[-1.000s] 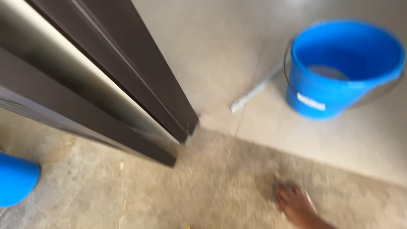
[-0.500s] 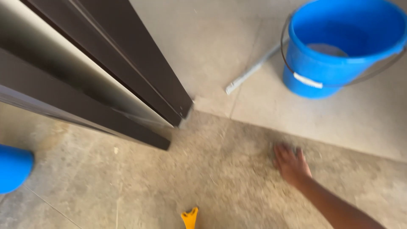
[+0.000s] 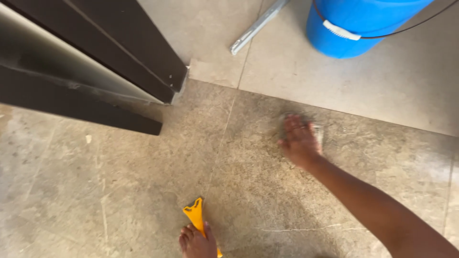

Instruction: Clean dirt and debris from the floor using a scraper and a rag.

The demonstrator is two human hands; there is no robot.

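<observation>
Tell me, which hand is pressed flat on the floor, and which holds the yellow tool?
The right hand is pressed flat on the floor tile, over a grey pad. The left hand, at the bottom edge, holds the yellow scraper.

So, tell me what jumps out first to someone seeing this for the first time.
The right hand presses flat on a grey pad mid-floor on dirty tile. The left hand, at the bottom edge, grips a yellow scraper. A bright blue bucket stands top right, and a dark door frame fills the upper left.
</observation>
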